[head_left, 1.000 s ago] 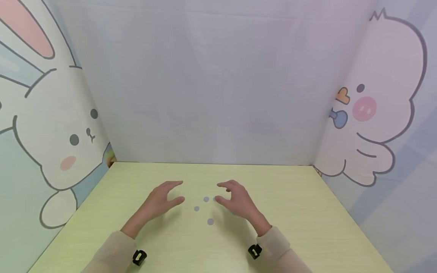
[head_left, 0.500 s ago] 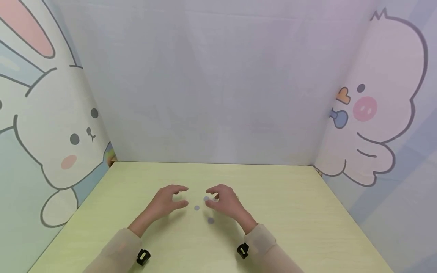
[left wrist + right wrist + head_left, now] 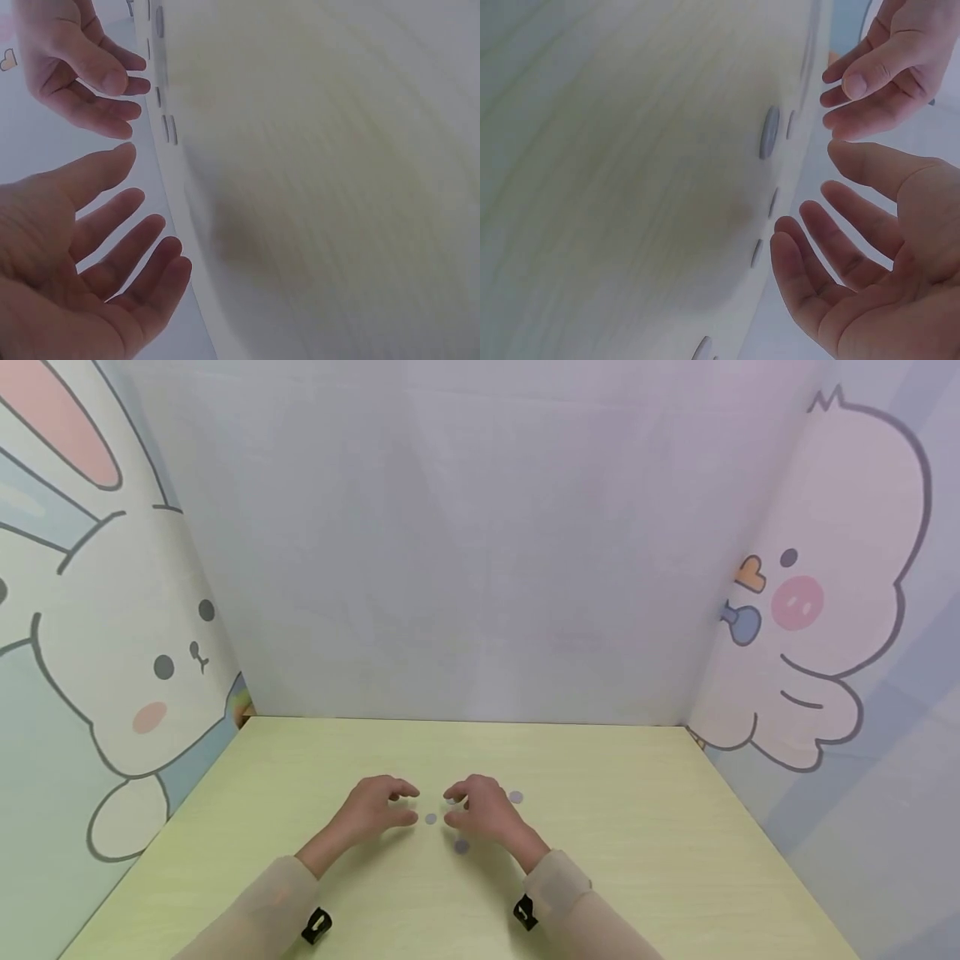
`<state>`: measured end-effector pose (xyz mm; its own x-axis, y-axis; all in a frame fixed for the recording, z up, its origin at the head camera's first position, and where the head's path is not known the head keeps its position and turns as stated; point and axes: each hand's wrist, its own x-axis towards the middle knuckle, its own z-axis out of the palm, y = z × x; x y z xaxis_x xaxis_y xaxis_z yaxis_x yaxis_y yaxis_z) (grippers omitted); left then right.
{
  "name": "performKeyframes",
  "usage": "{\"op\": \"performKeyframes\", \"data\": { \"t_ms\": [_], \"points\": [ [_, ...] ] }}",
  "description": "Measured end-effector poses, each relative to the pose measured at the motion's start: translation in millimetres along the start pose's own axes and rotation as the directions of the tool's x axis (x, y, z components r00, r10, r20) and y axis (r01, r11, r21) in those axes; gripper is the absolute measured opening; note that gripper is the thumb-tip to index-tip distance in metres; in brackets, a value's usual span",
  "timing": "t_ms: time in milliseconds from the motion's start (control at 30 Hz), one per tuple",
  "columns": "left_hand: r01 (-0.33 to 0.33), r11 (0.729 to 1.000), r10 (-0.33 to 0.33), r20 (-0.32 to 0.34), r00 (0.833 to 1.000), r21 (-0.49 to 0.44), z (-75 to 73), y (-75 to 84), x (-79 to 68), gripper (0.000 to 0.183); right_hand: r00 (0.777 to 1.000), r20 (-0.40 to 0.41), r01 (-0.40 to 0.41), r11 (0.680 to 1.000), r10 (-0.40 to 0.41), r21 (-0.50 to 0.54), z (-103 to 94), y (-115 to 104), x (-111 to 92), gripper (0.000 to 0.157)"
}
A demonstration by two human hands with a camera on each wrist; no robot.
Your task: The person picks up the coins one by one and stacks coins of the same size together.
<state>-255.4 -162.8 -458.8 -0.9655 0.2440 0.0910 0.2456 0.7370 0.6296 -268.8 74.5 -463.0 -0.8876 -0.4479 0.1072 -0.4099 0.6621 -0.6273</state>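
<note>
My left hand (image 3: 373,810) hovers over the table with its fingers loosely bent and nothing in its grasp. Facing it from the right is my right hand (image 3: 483,810), likewise relaxed and holding nothing. Between the two sets of fingertips lies a small flat grey disc (image 3: 431,819). A second grey disc (image 3: 461,847) is just in front of the right hand, and a third disc (image 3: 516,797) sits beyond it to the right. The right fingers partly cover another. Seen from the right wrist, a disc (image 3: 769,133) lies flat on the wood, apart from the fingers.
The pale yellow wooden table (image 3: 637,827) reaches back to a plain whitish curtain (image 3: 465,543). A rabbit print (image 3: 120,693) covers the left side wall and a chick print (image 3: 847,543) the right. Black wrist bands (image 3: 317,926) show below both cuffs.
Both hands have come closer together and slightly down towards the table. The right hand has moved left over the discs, uncovering one on its right. The discs have stayed in place.
</note>
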Motion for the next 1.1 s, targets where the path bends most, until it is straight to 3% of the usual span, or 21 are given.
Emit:
{"op": "performKeyframes", "data": {
  "t_ms": [200, 533, 1100],
  "points": [
    [0.022, 1.000, -0.022, 0.018, 1.000, 0.002, 4.4, 1.7, 2.3, 0.025, 1.000, 0.003, 0.021, 0.999, -0.021, -0.024, 4.1, -2, 3, 0.026],
    [-0.017, 1.000, 0.017, 0.001, 1.000, -0.019, 11.6, 3.1, 4.0, 0.021, 0.999, -0.005, 0.035, 0.999, -0.035, -0.032, 6.9, -5, 7, 0.020],
    [-0.021, 0.999, 0.021, -0.014, 1.000, 0.024, 21.9, -0.6, 7.9, 0.018, 1.000, -0.014, -0.029, 0.998, 0.028, -0.052, 18.4, -5, 13, 0.013]
  ]
}}
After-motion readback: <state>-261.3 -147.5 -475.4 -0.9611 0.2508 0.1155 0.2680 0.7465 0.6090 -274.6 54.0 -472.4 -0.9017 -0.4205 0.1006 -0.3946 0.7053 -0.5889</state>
